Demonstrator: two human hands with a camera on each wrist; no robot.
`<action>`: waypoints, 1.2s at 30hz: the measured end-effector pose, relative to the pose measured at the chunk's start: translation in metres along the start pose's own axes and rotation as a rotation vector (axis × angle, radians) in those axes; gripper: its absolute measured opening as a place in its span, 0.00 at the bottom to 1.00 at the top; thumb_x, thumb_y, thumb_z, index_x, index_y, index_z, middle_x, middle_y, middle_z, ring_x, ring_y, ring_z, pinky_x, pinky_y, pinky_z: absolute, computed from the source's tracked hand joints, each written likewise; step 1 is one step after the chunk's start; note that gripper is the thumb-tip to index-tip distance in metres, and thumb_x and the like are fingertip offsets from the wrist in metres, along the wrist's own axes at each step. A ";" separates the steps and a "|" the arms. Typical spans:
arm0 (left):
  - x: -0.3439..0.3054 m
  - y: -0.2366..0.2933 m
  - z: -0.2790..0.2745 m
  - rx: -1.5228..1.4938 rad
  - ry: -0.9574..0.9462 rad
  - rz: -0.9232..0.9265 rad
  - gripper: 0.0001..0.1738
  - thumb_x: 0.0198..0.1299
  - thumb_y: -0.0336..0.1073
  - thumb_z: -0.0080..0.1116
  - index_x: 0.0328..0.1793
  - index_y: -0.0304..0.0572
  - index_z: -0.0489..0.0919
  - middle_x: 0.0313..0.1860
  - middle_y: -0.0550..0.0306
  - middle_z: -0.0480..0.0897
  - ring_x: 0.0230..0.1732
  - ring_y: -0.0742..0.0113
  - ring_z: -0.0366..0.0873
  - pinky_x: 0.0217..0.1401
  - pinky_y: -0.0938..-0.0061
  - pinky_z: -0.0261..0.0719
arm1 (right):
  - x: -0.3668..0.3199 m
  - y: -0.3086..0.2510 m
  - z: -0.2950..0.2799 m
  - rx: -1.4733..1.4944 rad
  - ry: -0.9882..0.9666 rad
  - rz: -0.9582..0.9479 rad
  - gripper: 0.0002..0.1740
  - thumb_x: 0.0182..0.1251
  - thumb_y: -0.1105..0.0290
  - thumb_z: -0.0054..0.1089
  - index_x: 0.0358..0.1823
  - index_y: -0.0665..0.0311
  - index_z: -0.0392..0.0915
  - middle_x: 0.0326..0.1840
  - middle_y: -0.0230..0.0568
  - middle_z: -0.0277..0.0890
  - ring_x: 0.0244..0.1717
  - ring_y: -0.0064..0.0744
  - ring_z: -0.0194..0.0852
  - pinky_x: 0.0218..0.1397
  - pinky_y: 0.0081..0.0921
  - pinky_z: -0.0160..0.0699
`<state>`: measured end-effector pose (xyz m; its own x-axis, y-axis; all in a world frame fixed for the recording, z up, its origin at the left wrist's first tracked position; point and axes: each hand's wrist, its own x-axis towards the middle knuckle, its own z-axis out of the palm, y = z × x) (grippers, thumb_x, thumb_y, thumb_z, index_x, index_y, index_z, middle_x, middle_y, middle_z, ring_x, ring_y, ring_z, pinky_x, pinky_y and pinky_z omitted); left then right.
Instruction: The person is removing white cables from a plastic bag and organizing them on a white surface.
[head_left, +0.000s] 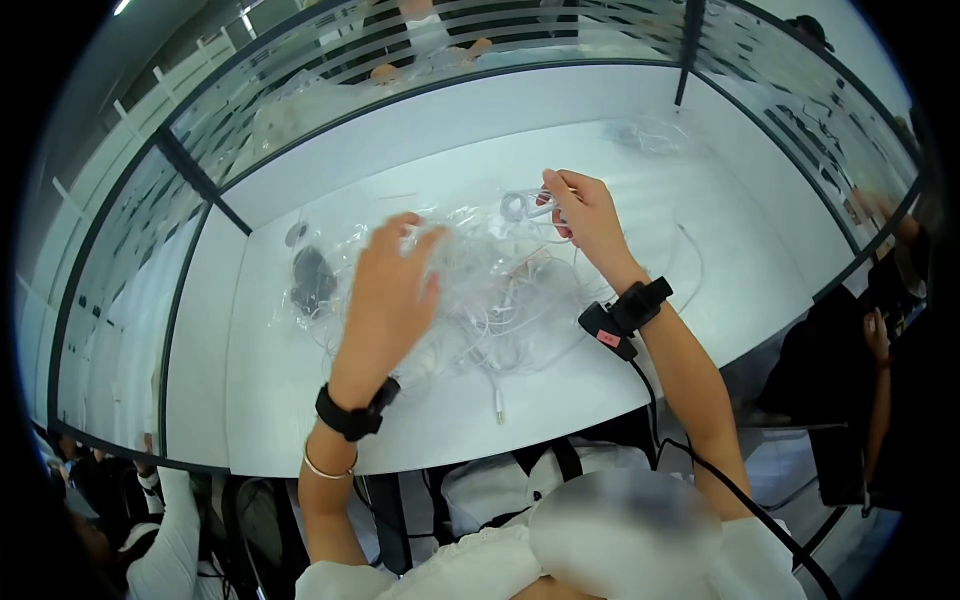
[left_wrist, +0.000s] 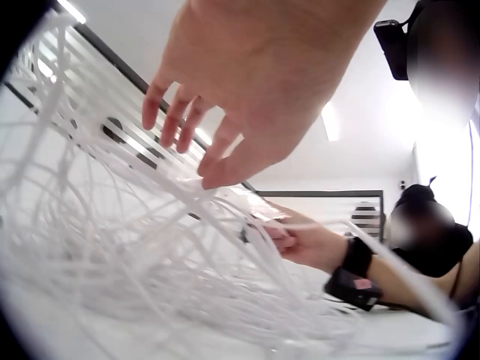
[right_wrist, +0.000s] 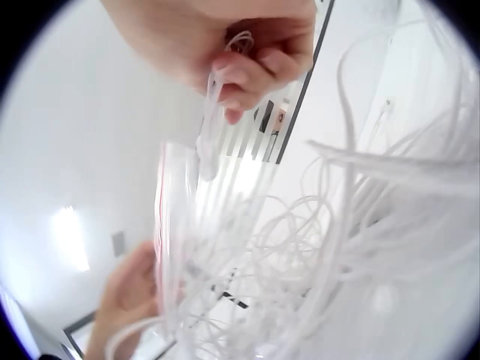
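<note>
My right hand (head_left: 597, 226) pinches a coiled white cable (head_left: 515, 207) above the back of a tangled pile. Fingers curl around its thin loops in the right wrist view, and a white end (right_wrist: 208, 154) hangs below them. My left hand (head_left: 388, 295) is over the left part of the pile, blurred, its fingers spread and holding nothing. Loose white cables (left_wrist: 172, 255) and clear plastic bags make up the heap beneath both hands. A clear zip bag (right_wrist: 171, 225) with a red strip stands between the hands in the right wrist view.
A dark grey object (head_left: 314, 280) in clear plastic lies at the pile's left. Another clear bag (head_left: 650, 137) is at the back right. White panels (head_left: 460, 112) topped with glass enclose the table's back and sides. One cable plug (head_left: 499, 408) points toward the front edge.
</note>
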<state>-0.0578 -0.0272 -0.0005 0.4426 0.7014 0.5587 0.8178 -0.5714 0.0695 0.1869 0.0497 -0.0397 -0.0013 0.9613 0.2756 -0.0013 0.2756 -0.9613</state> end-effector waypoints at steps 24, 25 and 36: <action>-0.011 0.010 0.017 -0.295 0.032 -0.147 0.05 0.56 0.25 0.62 0.39 0.37 0.81 0.35 0.50 0.84 0.35 0.55 0.83 0.37 0.72 0.78 | -0.007 -0.018 -0.001 -0.072 0.006 -0.057 0.21 0.73 0.59 0.51 0.29 0.70 0.76 0.16 0.29 0.66 0.16 0.14 0.59 0.18 0.16 0.60; -0.010 0.010 0.018 -0.303 0.085 -0.145 0.04 0.55 0.25 0.62 0.37 0.36 0.81 0.33 0.51 0.84 0.34 0.56 0.82 0.37 0.73 0.78 | -0.007 -0.017 -0.002 -0.060 -0.009 -0.059 0.20 0.73 0.59 0.51 0.29 0.70 0.76 0.17 0.30 0.68 0.16 0.14 0.59 0.19 0.16 0.60; -0.007 0.004 0.021 -0.307 0.359 -0.188 0.10 0.54 0.27 0.66 0.28 0.38 0.73 0.25 0.57 0.77 0.26 0.62 0.75 0.29 0.76 0.72 | -0.022 -0.039 0.012 0.078 -0.164 0.015 0.20 0.73 0.57 0.51 0.30 0.67 0.75 0.24 0.31 0.74 0.18 0.11 0.57 0.19 0.14 0.59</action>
<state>-0.0496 -0.0257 -0.0211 0.0999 0.6442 0.7583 0.7015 -0.5861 0.4054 0.1753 0.0175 -0.0081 -0.1651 0.9502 0.2642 -0.0773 0.2546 -0.9640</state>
